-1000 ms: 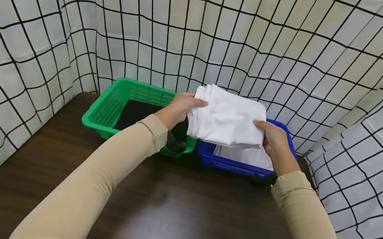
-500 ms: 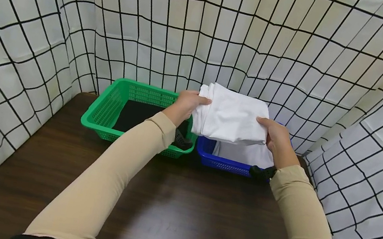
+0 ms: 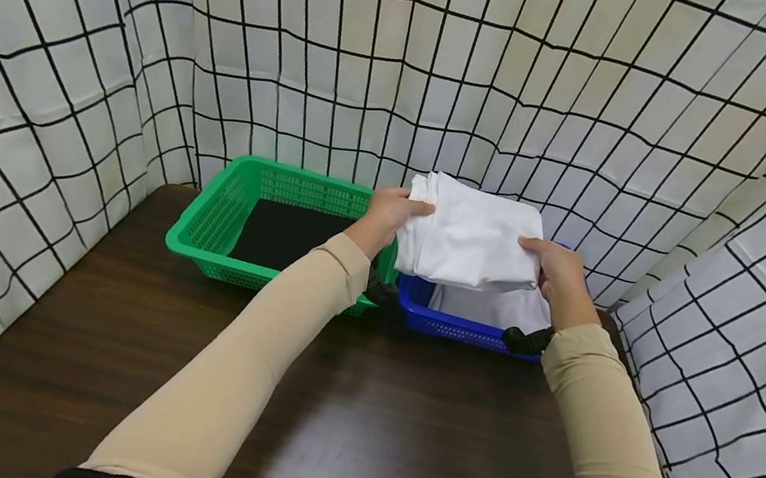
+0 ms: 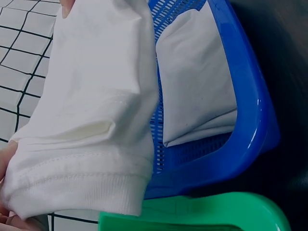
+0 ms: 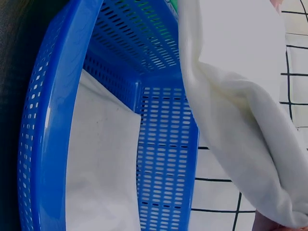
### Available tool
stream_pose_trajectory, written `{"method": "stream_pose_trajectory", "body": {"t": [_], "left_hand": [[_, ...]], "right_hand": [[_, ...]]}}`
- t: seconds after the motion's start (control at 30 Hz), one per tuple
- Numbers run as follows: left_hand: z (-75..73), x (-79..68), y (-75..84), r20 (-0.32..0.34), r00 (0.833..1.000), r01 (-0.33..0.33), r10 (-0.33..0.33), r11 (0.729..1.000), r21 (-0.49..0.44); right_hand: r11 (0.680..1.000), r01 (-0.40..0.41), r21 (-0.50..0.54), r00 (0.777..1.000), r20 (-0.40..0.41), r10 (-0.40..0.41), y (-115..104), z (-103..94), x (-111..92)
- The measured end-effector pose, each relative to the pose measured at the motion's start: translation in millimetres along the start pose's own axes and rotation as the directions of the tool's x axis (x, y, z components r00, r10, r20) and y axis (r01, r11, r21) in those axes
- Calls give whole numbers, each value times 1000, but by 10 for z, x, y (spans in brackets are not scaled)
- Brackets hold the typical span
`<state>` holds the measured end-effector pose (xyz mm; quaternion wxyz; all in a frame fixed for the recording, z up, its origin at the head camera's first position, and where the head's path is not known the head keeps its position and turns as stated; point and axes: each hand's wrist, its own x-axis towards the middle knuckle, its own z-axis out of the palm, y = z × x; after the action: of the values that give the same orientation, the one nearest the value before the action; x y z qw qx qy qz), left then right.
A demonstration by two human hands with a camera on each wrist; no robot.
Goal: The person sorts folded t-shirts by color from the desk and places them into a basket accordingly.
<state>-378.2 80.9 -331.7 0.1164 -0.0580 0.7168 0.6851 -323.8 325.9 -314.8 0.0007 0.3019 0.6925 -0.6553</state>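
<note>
A folded white garment [image 3: 478, 238] is held up above the blue basket [image 3: 455, 327]. My left hand [image 3: 387, 214] pinches its left edge, thumb on top and fingers beneath. On the opposite edge my right hand [image 3: 556, 272] grips it the same way. The left wrist view shows a ribbed, stitched band [image 4: 82, 185] at the garment's near end. Inside the blue basket lies another folded white cloth [image 5: 103, 154], partly hidden by the held garment in the head view.
To the left stands a green basket [image 3: 198, 250] with a folded black cloth [image 3: 288, 236] in it. Both baskets sit side by side on a dark wooden table [image 3: 350, 436]. White walls with black wire grid [image 3: 353, 56] enclose the back and sides.
Both hands have carried the folded white garment slightly to the right, the left hand shifting more than the right. More of the black cloth in the green basket shows now.
</note>
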Motion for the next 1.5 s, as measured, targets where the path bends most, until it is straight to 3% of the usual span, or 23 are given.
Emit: {"method": "stream_pose_trajectory", "body": {"t": [0.33, 0.63, 0.83, 1.03, 1.3, 1.5], "left_hand": [[146, 17, -83, -16, 1000, -13, 13, 1000, -7], [246, 25, -184, 11, 999, -47, 46, 996, 75], [282, 13, -278, -9, 996, -90, 92, 985, 144], [366, 7, -391, 30, 993, -121, 118, 973, 195], [415, 18, -581, -56, 977, -175, 204, 926, 333], [457, -43, -622, -26, 975, -190, 220, 893, 409]], "right_hand": [[998, -3, -59, 999, -45, 0, 21, -74, 46], [998, -26, -55, 997, -70, 22, 147, -131, 92], [998, -27, -48, 996, -89, 22, 257, -138, 128], [997, -42, -67, 992, -124, 33, 362, -171, 139], [997, -43, -66, 995, -91, 37, 485, -162, 132], [995, -54, -78, 994, -101, 46, 593, -169, 144]]}}
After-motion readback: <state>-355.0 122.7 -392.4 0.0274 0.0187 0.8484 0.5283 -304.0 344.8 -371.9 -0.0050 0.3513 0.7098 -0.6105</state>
